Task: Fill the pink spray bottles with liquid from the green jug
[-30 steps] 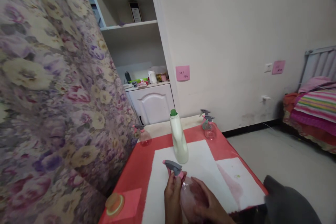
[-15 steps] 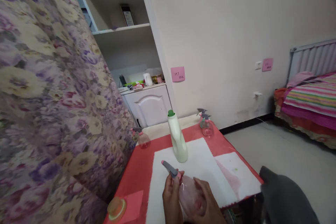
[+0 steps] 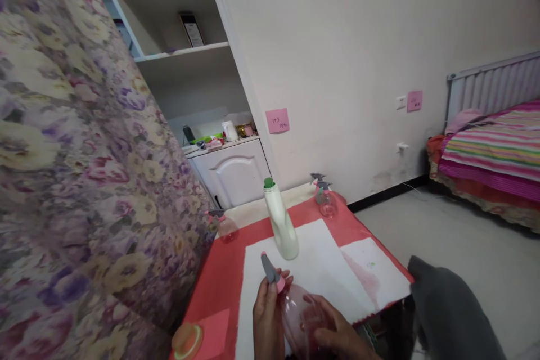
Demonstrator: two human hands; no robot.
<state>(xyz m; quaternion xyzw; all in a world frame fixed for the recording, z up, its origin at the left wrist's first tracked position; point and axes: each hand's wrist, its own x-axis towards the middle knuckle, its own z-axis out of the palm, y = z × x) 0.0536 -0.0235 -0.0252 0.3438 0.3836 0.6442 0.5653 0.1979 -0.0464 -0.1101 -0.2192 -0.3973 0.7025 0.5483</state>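
Observation:
A clear pinkish spray bottle (image 3: 300, 315) with a grey and pink trigger head is held between both my hands, tilted over the white sheet (image 3: 324, 253). My left hand (image 3: 269, 315) closes on the pink collar below the spray head (image 3: 270, 271). My right hand (image 3: 337, 329) is wrapped round the bottle's body. Just beyond them a tall pale green bottle (image 3: 282, 225) stands upright on the sheet, its green cap (image 3: 269, 183) at the top.
Another spray bottle (image 3: 228, 228) stands at the table's far left, and more spray bottles (image 3: 328, 202) at the far right. A round tan object (image 3: 185, 340) lies near left beside pink paper (image 3: 216, 329). A grey chair back (image 3: 455, 304) is at right; a floral curtain (image 3: 84, 152) borders the left.
The spray head has tipped more upright, and my left hand sits at its collar. My right hand has shifted slightly along the bottle. The view has turned a little to the right.

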